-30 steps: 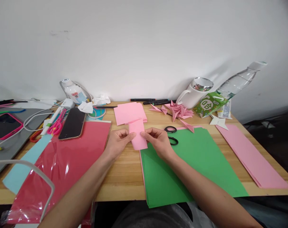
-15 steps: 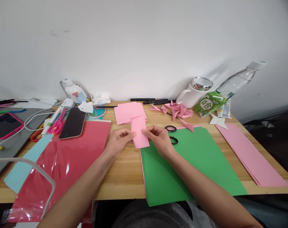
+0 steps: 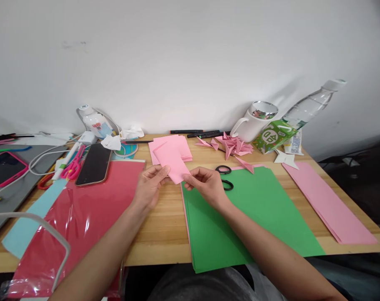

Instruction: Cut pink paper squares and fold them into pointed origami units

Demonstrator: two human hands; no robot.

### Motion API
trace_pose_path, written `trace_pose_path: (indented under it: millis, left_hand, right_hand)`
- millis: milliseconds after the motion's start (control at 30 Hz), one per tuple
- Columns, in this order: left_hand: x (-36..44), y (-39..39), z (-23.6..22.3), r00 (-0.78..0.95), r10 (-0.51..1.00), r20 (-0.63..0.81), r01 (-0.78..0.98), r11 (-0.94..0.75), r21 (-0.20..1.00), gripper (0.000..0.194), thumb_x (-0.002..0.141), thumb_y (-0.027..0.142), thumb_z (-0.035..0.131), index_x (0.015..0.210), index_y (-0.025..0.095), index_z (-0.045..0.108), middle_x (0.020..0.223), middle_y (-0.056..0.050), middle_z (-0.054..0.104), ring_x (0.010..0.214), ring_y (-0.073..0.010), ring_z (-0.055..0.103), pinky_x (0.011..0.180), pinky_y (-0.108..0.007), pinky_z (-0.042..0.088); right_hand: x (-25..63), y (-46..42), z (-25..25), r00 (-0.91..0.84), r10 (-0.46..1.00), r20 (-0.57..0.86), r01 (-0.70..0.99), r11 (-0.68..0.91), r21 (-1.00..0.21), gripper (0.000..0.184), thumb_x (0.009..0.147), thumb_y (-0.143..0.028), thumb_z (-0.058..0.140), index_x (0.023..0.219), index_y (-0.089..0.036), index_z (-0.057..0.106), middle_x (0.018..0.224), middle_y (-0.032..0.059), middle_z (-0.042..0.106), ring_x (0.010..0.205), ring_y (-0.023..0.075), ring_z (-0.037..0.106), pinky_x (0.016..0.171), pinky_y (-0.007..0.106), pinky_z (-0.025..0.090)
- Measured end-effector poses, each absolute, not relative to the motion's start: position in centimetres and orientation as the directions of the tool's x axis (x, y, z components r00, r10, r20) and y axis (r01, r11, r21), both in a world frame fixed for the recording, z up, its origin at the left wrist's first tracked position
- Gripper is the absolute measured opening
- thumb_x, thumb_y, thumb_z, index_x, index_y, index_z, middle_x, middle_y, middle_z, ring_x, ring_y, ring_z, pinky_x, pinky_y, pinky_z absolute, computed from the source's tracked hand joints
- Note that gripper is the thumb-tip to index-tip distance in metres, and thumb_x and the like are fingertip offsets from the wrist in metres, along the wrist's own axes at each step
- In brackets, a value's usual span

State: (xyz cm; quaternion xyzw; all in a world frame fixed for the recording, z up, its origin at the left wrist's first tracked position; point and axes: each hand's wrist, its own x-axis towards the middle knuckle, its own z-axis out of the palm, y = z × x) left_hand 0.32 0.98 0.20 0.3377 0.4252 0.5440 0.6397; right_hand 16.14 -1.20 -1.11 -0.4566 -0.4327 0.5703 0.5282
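Between my two hands is a folded pink paper (image 3: pixel 171 161), held above the table and tilted to the left. My left hand (image 3: pixel 152 180) pinches its left edge with thumb and fingers. At its lower right corner, my right hand (image 3: pixel 205 184) is closed on the same paper. Just behind it lies a stack of pink paper squares (image 3: pixel 185 146). A heap of folded pink paper pieces (image 3: pixel 237 145) sits further right. Beside my right hand, the black handles of scissors (image 3: pixel 228 184) show next to green paper sheets (image 3: pixel 252 217).
Pink strips (image 3: pixel 329 205) lie at the right. A white mug (image 3: pixel 255 123), green carton (image 3: pixel 274 136) and water bottle (image 3: pixel 312 104) stand behind. On the left are wrapped red paper (image 3: pixel 92 217), a phone (image 3: pixel 94 164), pink scissors (image 3: pixel 74 164) and a white bottle (image 3: pixel 96 121).
The folded pink paper has turned from nearly upright to leaning left. My right hand has slid to its lower right corner, and the whole view has shifted slightly.
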Motion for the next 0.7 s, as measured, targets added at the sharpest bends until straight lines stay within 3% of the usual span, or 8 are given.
trace_pose_path:
  millis: [700]
  left_hand:
    - [0.53,0.86,-0.08,0.067,0.989,-0.131,-0.396,0.147,0.906,0.031,0.049,0.036,0.088,0.06,0.012,0.07,0.063,-0.003,0.067,0.064,-0.0151,0.064,0.061,-0.028,0.055]
  right_hand:
    - [15.86,-1.72,-0.77,0.091,0.996,-0.002,-0.205,0.016,-0.979,0.033,0.053,-0.042,0.085,0.061,-0.018,0.064,0.051,-0.0007,0.063,0.044,0.011,0.055,0.046,0.025,0.047]
